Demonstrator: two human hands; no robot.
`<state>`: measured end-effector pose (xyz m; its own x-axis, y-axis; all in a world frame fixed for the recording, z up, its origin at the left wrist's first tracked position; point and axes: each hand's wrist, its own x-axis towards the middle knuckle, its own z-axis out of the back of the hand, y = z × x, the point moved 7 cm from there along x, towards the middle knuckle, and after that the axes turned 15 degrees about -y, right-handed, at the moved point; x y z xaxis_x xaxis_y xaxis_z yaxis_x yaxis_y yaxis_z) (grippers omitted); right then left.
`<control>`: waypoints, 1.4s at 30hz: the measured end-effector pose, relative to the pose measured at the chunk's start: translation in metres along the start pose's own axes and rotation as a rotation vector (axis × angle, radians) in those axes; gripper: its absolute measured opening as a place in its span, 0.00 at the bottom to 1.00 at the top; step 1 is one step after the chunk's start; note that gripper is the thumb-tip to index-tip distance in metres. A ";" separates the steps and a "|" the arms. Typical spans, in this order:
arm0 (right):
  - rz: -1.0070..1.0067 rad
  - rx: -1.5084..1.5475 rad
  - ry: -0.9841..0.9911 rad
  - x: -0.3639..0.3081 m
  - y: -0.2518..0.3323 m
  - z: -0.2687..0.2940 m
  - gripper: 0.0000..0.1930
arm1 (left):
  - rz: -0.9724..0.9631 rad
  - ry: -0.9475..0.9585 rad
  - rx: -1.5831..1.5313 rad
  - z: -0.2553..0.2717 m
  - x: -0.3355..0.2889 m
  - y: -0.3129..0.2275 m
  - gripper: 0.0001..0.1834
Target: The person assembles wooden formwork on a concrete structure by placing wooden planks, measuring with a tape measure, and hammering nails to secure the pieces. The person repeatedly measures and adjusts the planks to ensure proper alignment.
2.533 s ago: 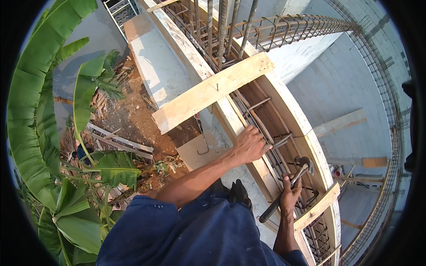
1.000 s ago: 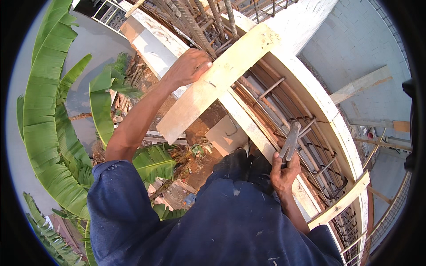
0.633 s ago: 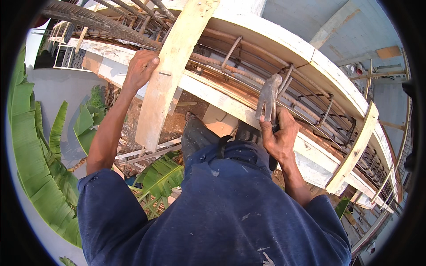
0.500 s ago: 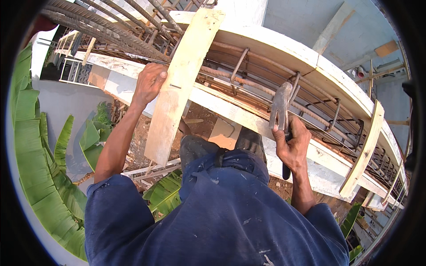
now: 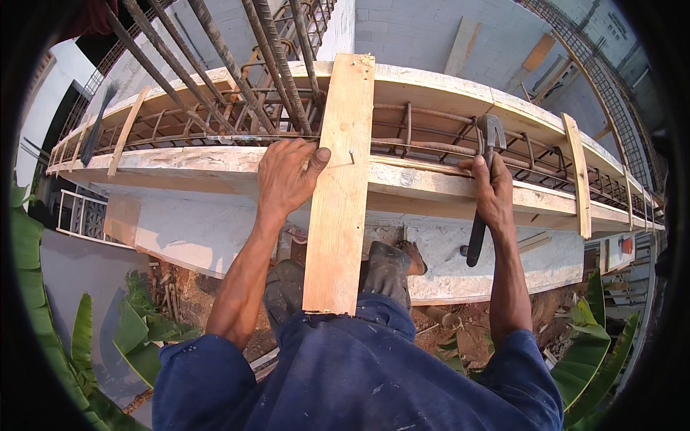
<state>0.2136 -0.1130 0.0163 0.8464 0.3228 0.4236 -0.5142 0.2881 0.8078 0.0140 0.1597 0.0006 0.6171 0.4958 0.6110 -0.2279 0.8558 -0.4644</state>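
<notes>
A short pale wooden plank (image 5: 338,237) lies crosswise over the formwork, its near end close to my body. One nail (image 5: 352,156) stands partly driven in it. My left hand (image 5: 287,176) is curled over the top edge of the near formwork board (image 5: 208,170), with the thumb against the plank's left side. To the right, my right hand (image 5: 494,190) grips a claw hammer (image 5: 476,241) by its dark handle, just below the head. The hammer is upright, its metal head over the steel bars, apart from the nail.
Rusty rebar (image 5: 424,147) runs inside the formwork trough. Several thick bars (image 5: 208,43) rise at the upper left. More wooden cross-strips (image 5: 577,179) span the boards. Below are a pale ledge (image 5: 503,262), bare soil and banana leaves (image 5: 596,345). A bare foot (image 5: 412,257) shows beyond my knee.
My view has shifted, so the plank appears more upright and lower. The hammer has turned from head-toward-me to head-away. My left thumb still touches the plank.
</notes>
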 end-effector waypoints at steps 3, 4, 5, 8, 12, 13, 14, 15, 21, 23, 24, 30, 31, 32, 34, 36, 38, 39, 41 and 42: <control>0.028 -0.016 -0.024 -0.016 0.020 -0.041 0.18 | 0.023 -0.007 0.027 0.000 0.001 0.000 0.47; 0.044 -0.077 -0.007 -0.019 0.022 -0.053 0.18 | 0.004 -0.027 0.029 0.002 0.001 -0.001 0.45; 0.093 -0.102 0.033 -0.023 0.026 -0.063 0.18 | -0.001 -0.027 0.035 0.001 0.000 -0.001 0.44; 0.163 -0.159 -0.055 -0.027 0.027 -0.070 0.18 | -0.013 -0.014 0.067 -0.001 -0.004 0.000 0.42; 0.157 -0.228 -0.068 -0.029 0.023 -0.068 0.18 | -0.035 0.002 0.045 0.000 -0.001 0.001 0.41; 0.177 -0.234 -0.064 -0.030 0.026 -0.068 0.18 | -0.037 0.020 0.053 -0.001 0.002 0.001 0.42; 0.150 -0.205 -0.049 -0.030 0.026 -0.068 0.18 | -0.044 0.031 0.049 0.000 0.004 0.000 0.42; 0.107 -0.232 -0.049 -0.029 0.024 -0.069 0.18 | -0.038 0.082 0.062 -0.003 0.006 0.000 0.42; 0.012 -0.230 -0.031 -0.028 0.024 -0.071 0.19 | -0.046 0.297 0.142 -0.016 0.008 -0.004 0.49; 0.081 -0.181 -0.033 -0.030 0.028 -0.070 0.20 | -0.013 0.142 0.175 -0.009 0.007 -0.004 0.48; 0.080 -0.184 -0.037 -0.031 0.027 -0.070 0.20 | 0.025 0.138 0.132 -0.009 0.004 -0.002 0.48; 0.100 -0.143 -0.038 -0.032 0.023 -0.066 0.18 | 0.064 0.034 0.040 -0.009 -0.001 0.001 0.48; 0.091 -0.163 -0.027 -0.031 0.022 -0.067 0.18 | 0.051 0.017 0.023 -0.008 0.000 0.001 0.47; 0.100 -0.162 -0.021 -0.030 0.022 -0.068 0.18 | 0.034 -0.002 0.006 -0.007 0.001 0.000 0.46; 0.117 -0.134 -0.047 -0.027 0.023 -0.067 0.17 | -0.023 -0.028 -0.004 -0.003 0.002 -0.004 0.42; 0.132 -0.040 -0.047 -0.026 0.024 -0.064 0.17 | 0.000 0.052 0.019 -0.006 -0.001 -0.002 0.40; 0.104 0.042 -0.051 -0.027 0.022 -0.059 0.18 | 0.019 0.101 0.037 -0.006 -0.003 -0.001 0.39; 0.074 0.075 -0.042 -0.028 0.019 -0.056 0.18 | 0.027 0.107 0.043 -0.006 -0.003 -0.001 0.38; 0.052 0.085 -0.066 -0.030 0.017 -0.048 0.18 | 0.018 0.083 0.029 -0.005 -0.002 -0.003 0.37; 0.054 0.066 -0.096 -0.031 0.018 -0.044 0.18 | 0.002 0.055 0.016 -0.003 -0.002 -0.005 0.37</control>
<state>0.1719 -0.0788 -0.0007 0.8288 0.2479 0.5016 -0.5516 0.2119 0.8067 0.0164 0.1543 -0.0004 0.6573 0.4889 0.5735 -0.2406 0.8574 -0.4550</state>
